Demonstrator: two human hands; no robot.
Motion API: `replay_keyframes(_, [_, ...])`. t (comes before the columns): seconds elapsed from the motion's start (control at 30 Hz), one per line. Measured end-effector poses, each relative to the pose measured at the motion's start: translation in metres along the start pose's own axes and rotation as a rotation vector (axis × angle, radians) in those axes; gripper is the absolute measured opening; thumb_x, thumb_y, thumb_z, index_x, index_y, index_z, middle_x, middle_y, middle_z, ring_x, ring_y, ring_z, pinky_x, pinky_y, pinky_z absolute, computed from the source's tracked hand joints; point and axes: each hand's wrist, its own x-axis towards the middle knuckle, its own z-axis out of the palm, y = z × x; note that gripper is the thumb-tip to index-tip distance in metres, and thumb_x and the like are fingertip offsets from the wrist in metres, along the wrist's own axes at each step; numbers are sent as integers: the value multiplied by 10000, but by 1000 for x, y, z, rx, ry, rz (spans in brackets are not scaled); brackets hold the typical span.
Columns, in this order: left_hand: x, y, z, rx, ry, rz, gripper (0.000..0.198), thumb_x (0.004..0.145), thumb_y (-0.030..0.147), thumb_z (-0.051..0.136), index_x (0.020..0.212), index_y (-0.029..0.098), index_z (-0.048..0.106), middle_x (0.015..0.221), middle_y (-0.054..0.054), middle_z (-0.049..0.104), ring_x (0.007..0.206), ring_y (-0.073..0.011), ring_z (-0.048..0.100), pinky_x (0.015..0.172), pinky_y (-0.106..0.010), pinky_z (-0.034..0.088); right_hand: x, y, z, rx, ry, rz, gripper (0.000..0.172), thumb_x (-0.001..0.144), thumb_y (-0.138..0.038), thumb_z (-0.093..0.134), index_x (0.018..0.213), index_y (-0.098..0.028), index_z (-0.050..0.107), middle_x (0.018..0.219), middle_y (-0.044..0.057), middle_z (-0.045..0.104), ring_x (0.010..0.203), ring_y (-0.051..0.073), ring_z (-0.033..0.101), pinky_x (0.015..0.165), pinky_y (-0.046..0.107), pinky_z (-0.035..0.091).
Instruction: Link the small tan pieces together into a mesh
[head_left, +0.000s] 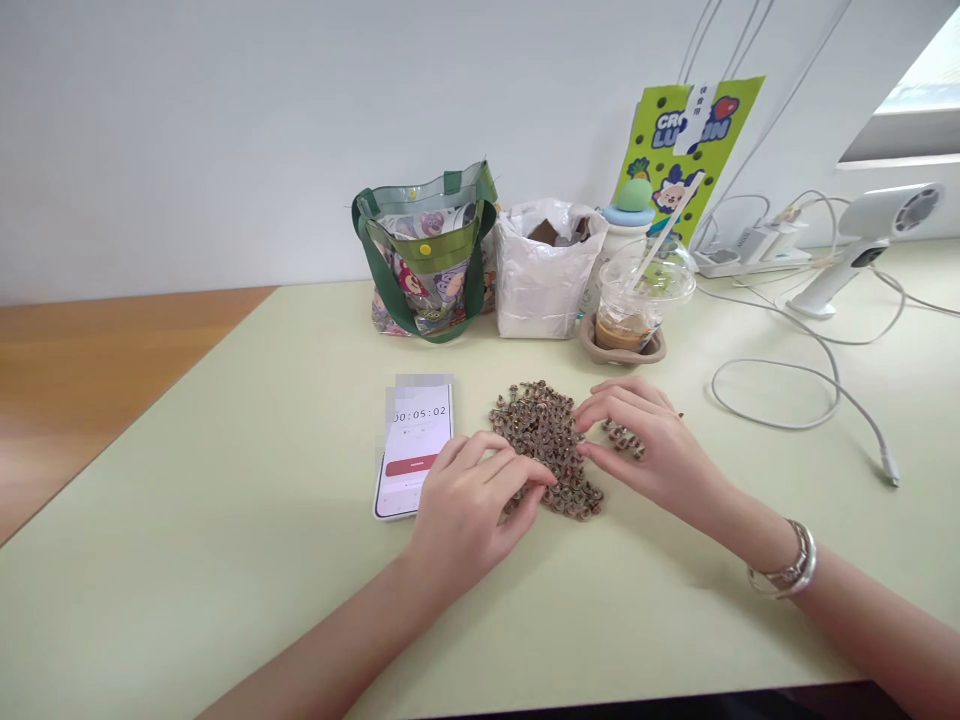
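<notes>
The left hand [469, 515] and right hand [645, 450] are resting on a heap of small brown-and-silver rings [544, 445] on the bench [225, 560] beside a phone [412, 450], both grips spreading wide, holding nothing distinct.

Phone [413, 412] timer: 00:05:02 | green card [686, 170]: "CRO", "LU…IN", partly hidden | white tag [694, 118]: characters illegible

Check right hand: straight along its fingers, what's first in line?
The pile of small brown-and-silver pieces. The right hand's fingertips point left into its edge and seem to be touching it, though depth is hard to judge from this view.
</notes>
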Motion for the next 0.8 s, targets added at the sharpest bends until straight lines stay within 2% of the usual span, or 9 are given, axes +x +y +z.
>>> replay_keyframes(0.2, [2, -1, -4, -212, -90, -145, 110, 838, 256, 535, 908, 235, 617, 775, 38, 674, 837, -175, 536, 716, -313, 397, -3, -26, 3, 268, 0, -81, 65, 794, -287, 611, 843, -249, 592, 899, 32, 650, 964, 224, 525, 876, 452, 389])
replay_keyframes(0.4, [4, 0, -4, -341, -98, -183, 61, 822, 245, 567, 826, 239, 628, 773, 33, 656, 817, -163, 534, 704, -293, 414, -5, -30, 7, 351, 4, -80, 56, 787, -245, 623, 842, -255, 613, 908, 26, 645, 976, 210, 507, 880, 421, 402])
replay_keyframes(0.5, [4, 0, -4, -336, -76, -209, 6, 789, 233, 613, 786, 228, 615, 757, 40, 640, 797, -151, 535, 696, -282, 410, -5, -29, 8, 355, 4, -76, 71, 793, -232, 614, 861, -250, 606, 900, 24, 646, 976, 207, 508, 886, 416, 403])
replay_keyframes(0.63, [2, 0, -3, -234, -17, -214, 61, 753, 225, 655, 779, 214, 600, 746, 46, 635, 783, -144, 542, 690, -281, 399, -4, -28, 7, 332, 10, -41, 109, 790, -195, 595, 888, -239, 579, 898, 27, 640, 965, 207, 512, 889, 423, 405])
replay_keyframes(0.8, [0, 0, -2, -51, 130, -74, 116, 713, 215, 690, 724, 206, 575, 680, 69, 647, 775, -146, 566, 722, -294, 371, -6, -30, 5, 292, -61, 12, 158, 762, -180, 597, 907, -233, 563, 940, 35, 627, 996, 220, 497, 887, 430, 391])
